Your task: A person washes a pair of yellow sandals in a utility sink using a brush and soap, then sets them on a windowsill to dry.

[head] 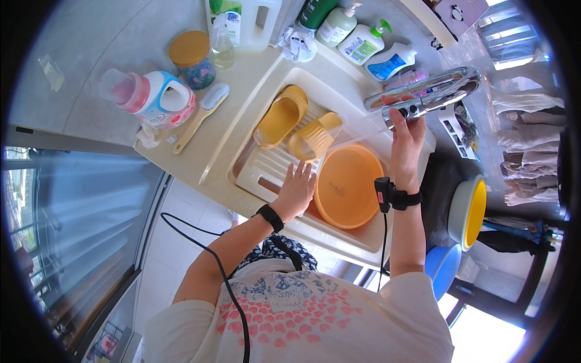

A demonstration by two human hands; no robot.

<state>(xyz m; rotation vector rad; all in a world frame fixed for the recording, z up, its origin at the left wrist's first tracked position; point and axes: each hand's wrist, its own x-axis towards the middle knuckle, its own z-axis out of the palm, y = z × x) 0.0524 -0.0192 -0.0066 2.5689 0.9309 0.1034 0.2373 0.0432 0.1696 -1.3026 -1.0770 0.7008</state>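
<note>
My right hand (406, 125) is closed around the head of a chrome pull-out faucet (447, 93), from which water sprays leftward onto a yellow slipper (313, 138). That slipper lies on the ribbed washboard (268, 165) of the sink, and a second yellow slipper (281, 117) rests beside it, farther up and left. My left hand (297, 188) is over the washboard's lower end, fingers spread, just below the sprayed slipper and holding nothing. Right of it, an orange basin (349, 186) sits in the sink.
A wooden-handled scrub brush (199, 118), a detergent bottle (159, 100) and a jar with an orange lid (193, 59) stand or lie on the left counter. Several pump bottles (361, 44) line the back ledge. A black cable (222, 267) loops over my left arm.
</note>
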